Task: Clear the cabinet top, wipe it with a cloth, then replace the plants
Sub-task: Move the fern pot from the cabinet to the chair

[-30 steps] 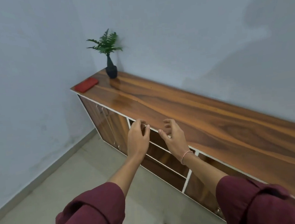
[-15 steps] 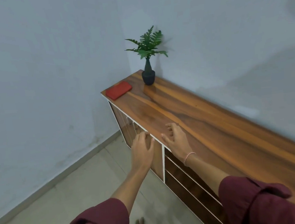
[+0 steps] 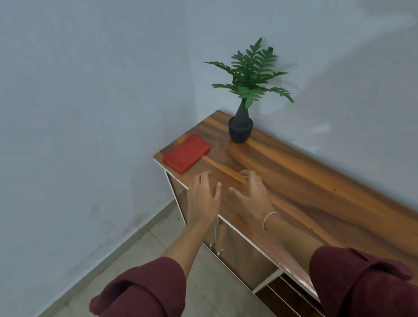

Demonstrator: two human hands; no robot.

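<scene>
standing upright, plant (image 3: 241, 129), red cloth (image 3: 187, 154) flat, long axis along cabinet (image 3: 305, 175) end

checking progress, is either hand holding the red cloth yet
No, the red cloth lies flat at the corner of the cabinet top, apart from the left hand and the right hand, which hold nothing.

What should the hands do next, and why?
Probably reach the right hand forward to grip the plant by its black pot. It and the left hand are open and empty, short of the pot. The plant stands on the cabinet top, which must be cleared before wiping. The red cloth lies nearby for later.
</scene>
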